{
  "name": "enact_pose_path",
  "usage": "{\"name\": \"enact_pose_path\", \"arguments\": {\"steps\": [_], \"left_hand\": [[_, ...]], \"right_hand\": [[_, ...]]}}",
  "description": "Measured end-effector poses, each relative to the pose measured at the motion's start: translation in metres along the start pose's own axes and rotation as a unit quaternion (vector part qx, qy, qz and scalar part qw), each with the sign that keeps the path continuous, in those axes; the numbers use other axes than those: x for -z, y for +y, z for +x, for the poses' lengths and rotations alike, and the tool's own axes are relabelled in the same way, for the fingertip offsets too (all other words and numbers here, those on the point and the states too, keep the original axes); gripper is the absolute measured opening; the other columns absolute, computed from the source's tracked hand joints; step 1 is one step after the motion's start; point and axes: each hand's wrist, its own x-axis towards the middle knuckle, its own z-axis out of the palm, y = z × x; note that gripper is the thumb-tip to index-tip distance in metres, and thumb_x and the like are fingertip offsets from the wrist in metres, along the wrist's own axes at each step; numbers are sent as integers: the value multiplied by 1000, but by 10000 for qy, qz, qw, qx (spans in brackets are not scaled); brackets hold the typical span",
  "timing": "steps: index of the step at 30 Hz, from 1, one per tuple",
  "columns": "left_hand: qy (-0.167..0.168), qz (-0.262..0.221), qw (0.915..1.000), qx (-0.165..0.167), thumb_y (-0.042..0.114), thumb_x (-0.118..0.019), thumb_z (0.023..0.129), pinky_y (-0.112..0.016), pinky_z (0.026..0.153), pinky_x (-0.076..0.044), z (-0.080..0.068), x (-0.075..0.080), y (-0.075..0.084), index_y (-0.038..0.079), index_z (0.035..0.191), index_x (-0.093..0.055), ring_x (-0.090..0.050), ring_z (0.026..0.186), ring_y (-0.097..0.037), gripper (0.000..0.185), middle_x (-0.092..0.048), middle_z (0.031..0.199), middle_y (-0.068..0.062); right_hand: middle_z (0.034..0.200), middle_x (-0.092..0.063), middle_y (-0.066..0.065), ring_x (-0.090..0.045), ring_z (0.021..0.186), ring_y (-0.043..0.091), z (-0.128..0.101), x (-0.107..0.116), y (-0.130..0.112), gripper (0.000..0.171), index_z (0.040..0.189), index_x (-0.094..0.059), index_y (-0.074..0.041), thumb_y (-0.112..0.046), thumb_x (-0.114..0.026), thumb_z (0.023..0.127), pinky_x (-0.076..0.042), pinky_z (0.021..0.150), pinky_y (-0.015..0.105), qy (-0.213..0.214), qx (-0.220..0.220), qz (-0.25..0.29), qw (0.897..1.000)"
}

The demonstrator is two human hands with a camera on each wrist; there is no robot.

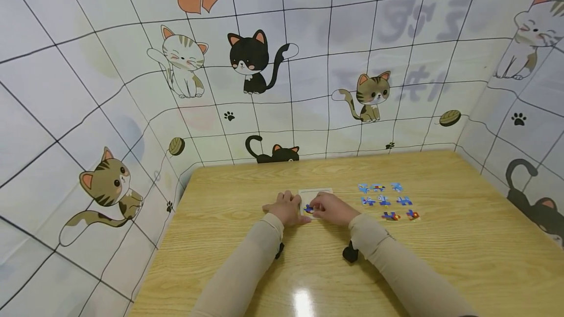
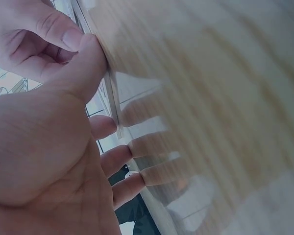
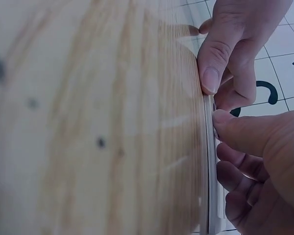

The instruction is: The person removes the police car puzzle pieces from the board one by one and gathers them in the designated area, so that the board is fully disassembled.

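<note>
A pale puzzle tray lies flat on the wooden table. My left hand rests on the table at the tray's left side, fingers straight and thumb pressed against the tray's edge. My right hand is at the tray's near right with curled fingers, pinching a blue puzzle piece at the tray's near left corner. In the right wrist view its thumb bears on the tray rim just below the left hand. Most of the piece is hidden by fingers.
Several loose coloured puzzle pieces lie in rows to the right of the tray. Walls covered in a cat-print sheet close the table in at the back, left and right. A light glare spot sits near the front edge.
</note>
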Motion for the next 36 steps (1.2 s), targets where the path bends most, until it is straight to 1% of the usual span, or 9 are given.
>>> {"name": "enact_pose_path", "arguments": {"steps": [6, 11, 15, 20, 26, 29, 33, 36], "left_hand": [[-34, -2, 10000, 29, 74, -56, 79, -67, 77, -43, 4, -3, -1, 28, 116, -50, -38, 116, -23, 59, -41, 116, -1], [-37, -17, 10000, 3, 74, -56, 79, -68, 77, -43, 7, -4, -1, 27, 114, -50, -38, 114, -23, 59, -42, 117, -1], [-54, -26, 10000, 7, 74, -56, 79, -68, 78, -42, 6, -4, 0, 27, 114, -50, -38, 114, -23, 59, -41, 117, -1], [-42, -57, 10000, -18, 73, -56, 80, -69, 79, -42, 6, -4, 0, 27, 113, -50, -37, 114, -23, 57, -41, 115, -1], [6, -22, 10000, -43, 72, -56, 80, -69, 79, -42, 7, -4, 0, 27, 112, -50, -38, 113, -23, 56, -41, 114, 0], [13, -1, 10000, -15, 73, -55, 80, -68, 78, -42, 8, -5, -1, 27, 113, -50, -37, 113, -23, 57, -41, 114, 0], [-22, -34, 10000, 28, 74, -54, 80, -70, 79, -40, 11, -8, -1, 28, 120, -49, -37, 116, -24, 61, -41, 119, -1], [-15, -36, 10000, 75, 75, -55, 79, -73, 77, -39, 11, -11, -2, 27, 122, -50, -37, 115, -25, 65, -41, 120, -1]], "right_hand": [[93, -57, -2, -52, 79, 11, -2, 0, -4, 22, 108, -66, -7, -14, -71, 89, -46, 70, 30, 149, -76, 166, 9997], [92, -58, -1, -52, 80, 12, -1, -1, -4, 20, 106, -64, -8, -15, -71, 89, -46, 71, 30, 208, -95, 300, 9993], [93, -58, 1, -52, 80, 12, -1, -1, -4, 17, 105, -64, -5, -13, -69, 90, -46, 71, 31, 229, -109, 413, 9988], [90, -57, 2, -52, 77, 12, 0, -1, -1, 12, 101, -66, -4, -11, -67, 91, -46, 69, 30, 327, -47, 334, 9989], [92, -56, 2, -50, 78, 12, 0, 1, 0, 20, 107, -67, -4, -15, -69, 90, -45, 69, 30, 256, -83, 169, 9995], [93, -56, 2, -50, 79, 12, 0, 1, 1, 21, 108, -66, -5, -15, -69, 90, -46, 71, 30, 262, -36, 88, 9996], [92, -56, 1, -51, 79, 11, 1, 0, 4, 20, 108, -67, -5, -15, -69, 90, -46, 70, 29, 251, -29, 150, 9996], [92, -56, 0, -51, 79, 11, 2, -2, 6, 21, 109, -67, -4, -15, -68, 91, -46, 71, 28, 206, -44, 223, 9995]]}}
